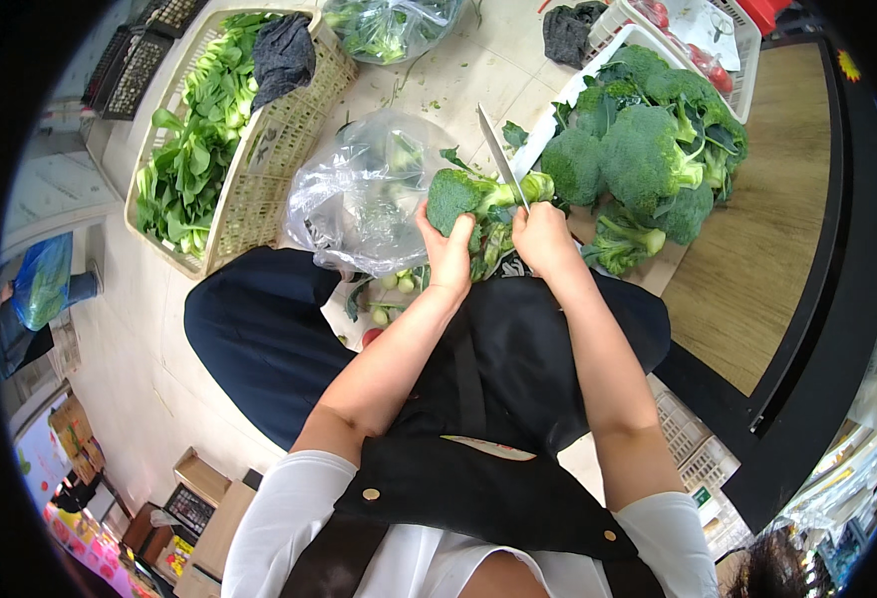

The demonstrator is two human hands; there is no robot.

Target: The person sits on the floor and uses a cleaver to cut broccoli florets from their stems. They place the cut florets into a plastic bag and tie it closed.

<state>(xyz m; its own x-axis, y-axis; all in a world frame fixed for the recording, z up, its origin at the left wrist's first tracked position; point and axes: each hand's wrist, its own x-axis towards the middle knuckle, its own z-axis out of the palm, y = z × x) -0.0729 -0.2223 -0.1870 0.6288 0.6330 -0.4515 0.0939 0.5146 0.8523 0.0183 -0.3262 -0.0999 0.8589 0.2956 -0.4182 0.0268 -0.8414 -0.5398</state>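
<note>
My left hand [447,250] holds a head of broccoli [453,198] by its crown, the stalk pointing right. In my right hand [545,235] is a kitchen knife [500,149], its blade across the thick stalk; whether it has cut in, I cannot tell. A clear plastic bag [371,202] lies left of the broccoli, with greens showing inside. Several broccoli heads [640,157] are heaped on a white foam box [539,138] to the right. Cut stalk pieces and leaves [401,282] lie below my left hand, between my legs.
A plastic crate [274,161] of leafy greens [199,149] with a dark cloth [284,60] stands at the left. Another bagged vegetable bundle [394,30] is at the top. A white basket [745,82] holds red produce at the upper right, beside a wood-patterned panel [752,224] with a black frame.
</note>
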